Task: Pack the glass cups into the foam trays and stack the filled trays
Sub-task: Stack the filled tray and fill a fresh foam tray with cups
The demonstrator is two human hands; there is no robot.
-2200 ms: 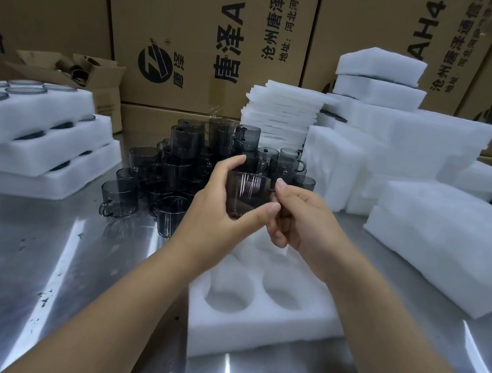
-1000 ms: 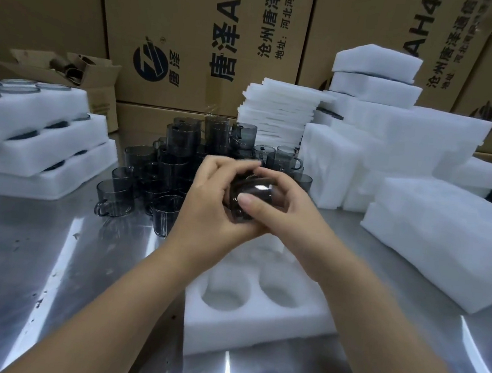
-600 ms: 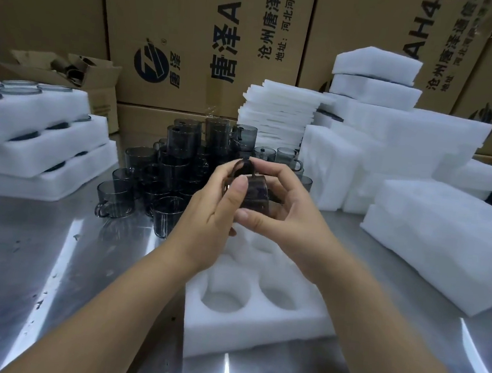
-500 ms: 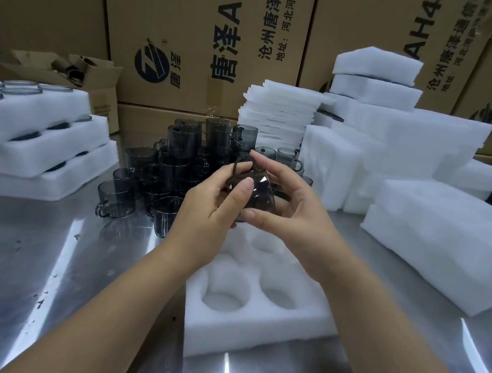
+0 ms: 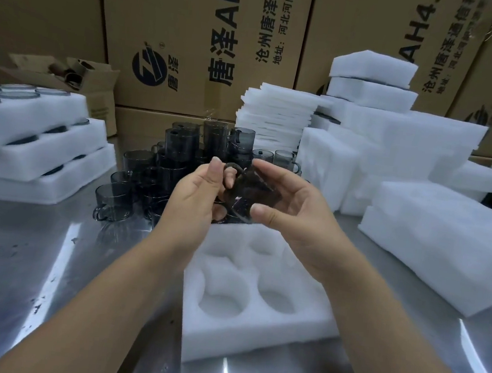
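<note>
A smoky grey glass cup [image 5: 245, 194] with a handle is held tilted in mid-air above the white foam tray [image 5: 250, 332]. My right hand [image 5: 285, 202] cradles the cup's body between thumb and fingers. My left hand [image 5: 196, 195] has its fingers at the cup's handle side. The tray lies on the steel table below my hands, and the round pockets I can see in it hold nothing. A cluster of several more grey cups [image 5: 180, 161] stands stacked behind my hands.
Three filled foam trays [image 5: 30, 151] are stacked at the left. Empty foam blocks and sheets [image 5: 394, 147] pile up at the back right, with a large block [image 5: 445, 237] at the right. Cardboard boxes [image 5: 193, 38] wall off the back. Bare steel table [image 5: 32, 270] lies front left.
Both hands have turned the cup over between them, from upright to tilted with the handle up and left. The tray and other cups have not moved.
</note>
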